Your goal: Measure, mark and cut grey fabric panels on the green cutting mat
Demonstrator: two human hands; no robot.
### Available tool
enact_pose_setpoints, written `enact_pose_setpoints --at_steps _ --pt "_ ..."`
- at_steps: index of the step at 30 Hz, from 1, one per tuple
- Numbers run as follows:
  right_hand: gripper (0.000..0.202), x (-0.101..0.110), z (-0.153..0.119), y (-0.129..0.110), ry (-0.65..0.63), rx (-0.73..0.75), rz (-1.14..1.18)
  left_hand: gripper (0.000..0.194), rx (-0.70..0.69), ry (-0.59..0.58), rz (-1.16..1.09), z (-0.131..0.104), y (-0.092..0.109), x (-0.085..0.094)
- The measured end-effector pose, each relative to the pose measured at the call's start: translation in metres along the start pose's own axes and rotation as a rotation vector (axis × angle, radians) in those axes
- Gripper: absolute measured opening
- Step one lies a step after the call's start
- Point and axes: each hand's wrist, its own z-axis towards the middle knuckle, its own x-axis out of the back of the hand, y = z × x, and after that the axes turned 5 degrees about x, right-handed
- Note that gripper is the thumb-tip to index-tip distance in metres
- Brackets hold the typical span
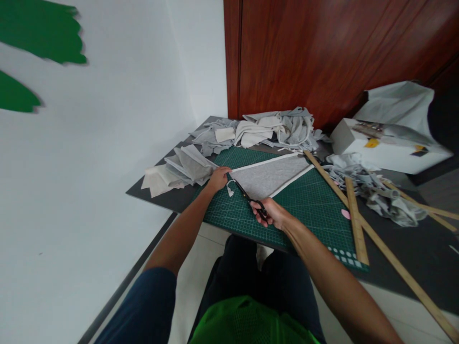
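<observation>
My right hand (266, 212) is wrapped round the handles of black scissors (245, 195). Their blades point up and left to the near left corner of a grey fabric piece (274, 174) with white edging. At that same corner my left hand (219, 178) has its fingers closed on the fabric. A small curled white scrap (230, 189) lies just below the corner, beside the blade tips. The fabric rests flat on a green cutting mat (297, 203) with grid lines.
Grey and cream fabric pieces (172, 173) lie left of my left hand. Heaped cloth (276, 126) runs along the back. Wooden rulers (389, 260) cross the table's right side, near crumpled scraps (390, 203). A white box (389, 143) stands at the back right.
</observation>
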Motion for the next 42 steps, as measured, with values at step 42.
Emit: enact_pose_setpoints --at_steps 42 --pt "0.036 -0.007 0.022 -0.012 0.019 -0.018 -0.046 0.06 -0.016 -0.021 -0.024 0.0 -0.006 -0.002"
